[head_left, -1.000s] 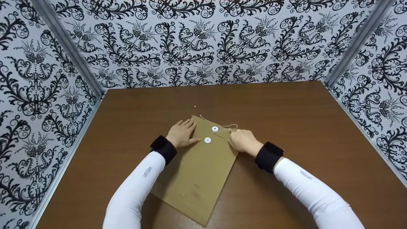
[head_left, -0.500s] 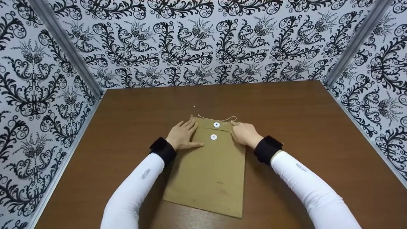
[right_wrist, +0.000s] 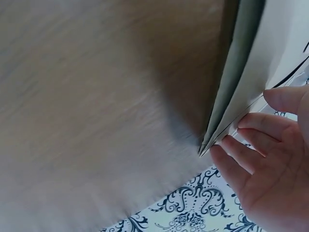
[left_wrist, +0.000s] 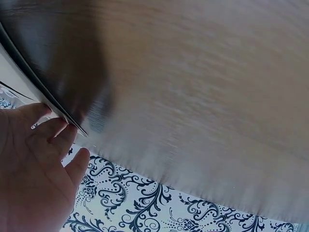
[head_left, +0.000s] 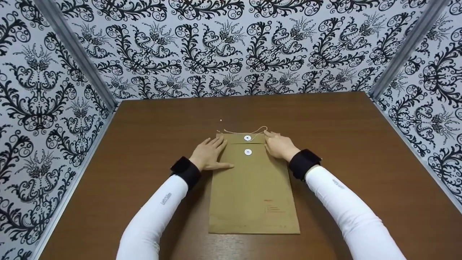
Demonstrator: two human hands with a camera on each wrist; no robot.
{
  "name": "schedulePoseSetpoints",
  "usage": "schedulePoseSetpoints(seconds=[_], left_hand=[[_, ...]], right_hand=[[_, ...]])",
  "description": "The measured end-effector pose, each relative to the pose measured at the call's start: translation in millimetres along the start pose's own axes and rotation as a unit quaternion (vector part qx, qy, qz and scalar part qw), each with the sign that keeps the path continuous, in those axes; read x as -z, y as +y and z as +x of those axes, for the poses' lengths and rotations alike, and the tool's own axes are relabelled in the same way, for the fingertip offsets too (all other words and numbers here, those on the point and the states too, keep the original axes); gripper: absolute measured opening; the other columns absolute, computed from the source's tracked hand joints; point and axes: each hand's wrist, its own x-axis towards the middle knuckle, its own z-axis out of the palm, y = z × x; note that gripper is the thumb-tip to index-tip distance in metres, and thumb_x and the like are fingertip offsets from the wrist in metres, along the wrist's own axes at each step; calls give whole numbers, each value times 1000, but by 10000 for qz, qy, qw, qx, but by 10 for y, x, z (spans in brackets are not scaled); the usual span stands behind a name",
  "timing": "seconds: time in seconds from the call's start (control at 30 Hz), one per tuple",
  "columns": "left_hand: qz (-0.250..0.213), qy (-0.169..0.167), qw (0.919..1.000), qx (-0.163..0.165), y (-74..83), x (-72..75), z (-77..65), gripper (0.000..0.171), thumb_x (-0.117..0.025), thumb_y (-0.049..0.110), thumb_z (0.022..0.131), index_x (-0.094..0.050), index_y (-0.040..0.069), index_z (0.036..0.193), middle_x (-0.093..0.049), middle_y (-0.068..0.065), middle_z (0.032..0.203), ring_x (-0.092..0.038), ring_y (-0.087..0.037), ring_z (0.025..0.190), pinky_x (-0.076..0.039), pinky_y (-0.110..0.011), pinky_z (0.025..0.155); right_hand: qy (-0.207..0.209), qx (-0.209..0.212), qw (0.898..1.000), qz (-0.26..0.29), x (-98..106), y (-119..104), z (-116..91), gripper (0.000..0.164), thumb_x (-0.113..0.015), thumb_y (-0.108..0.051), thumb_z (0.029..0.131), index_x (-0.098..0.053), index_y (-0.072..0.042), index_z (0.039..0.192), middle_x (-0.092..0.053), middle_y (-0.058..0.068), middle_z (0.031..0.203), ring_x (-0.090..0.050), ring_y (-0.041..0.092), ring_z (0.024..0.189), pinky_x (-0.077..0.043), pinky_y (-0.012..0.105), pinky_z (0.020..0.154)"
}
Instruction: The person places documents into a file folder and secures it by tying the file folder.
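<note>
A brown paper document envelope [head_left: 252,187] lies flat on the wooden table, its flap end away from me and its long sides nearly straight. Two white button discs sit on it: one on the flap [head_left: 247,138], one just below [head_left: 248,152]. A thin string [head_left: 260,128] loops along the top edge. My left hand [head_left: 208,154] rests at the upper left edge, fingers extended and thumb across the paper. My right hand [head_left: 280,145] touches the upper right edge; in the right wrist view its relaxed fingers [right_wrist: 236,166] meet the envelope's side.
The brown table [head_left: 151,126] extends around the envelope on all sides. Black-and-white patterned walls [head_left: 227,47] stand behind and at both sides, with grey corner posts. A tiny white speck [head_left: 221,120] shows on the table beyond the envelope.
The envelope has turned from a slant to nearly straight, its near end swinging to the right. My right hand has shifted slightly away from me; the left hand has stayed almost in place.
</note>
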Motion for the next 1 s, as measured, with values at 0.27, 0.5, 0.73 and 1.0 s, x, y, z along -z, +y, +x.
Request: schedulePoseSetpoints(seconds=[0.27,0.5,0.73,1.0], left_hand=[[-182,143,9997,50,24,-12,28,101,-56,73,90,-31,5,160,-27,-17,170,-28,-31,159,-24,-50,130],[-280,138,9994,152,63,9,45,102,-59,73,88,-33,5,160,-29,-17,169,-31,-33,158,-25,-50,129],[-195,50,9997,142,92,30,48,100,-59,72,89,-33,6,160,-32,-17,168,-33,-33,156,-26,-50,129],[-270,85,9995,159,60,40,60,104,-60,75,87,-33,6,160,-32,-18,168,-33,-33,156,-25,-50,130]], right_hand=[[-151,-21,9995,279,5,91,51,51,-46,-18,106,-42,6,152,-36,21,164,-40,43,149,-40,57,119],[27,144,9996,262,-62,149,21,52,-45,-17,107,-41,10,151,-36,28,162,-40,46,149,-41,55,119],[320,339,9989,109,-128,119,-113,50,-47,-18,107,-44,7,150,-39,29,160,-44,43,147,-46,51,114],[-100,447,9975,531,-86,87,-169,70,-55,-44,104,-39,0,156,-32,26,165,-34,44,153,-41,56,118]])
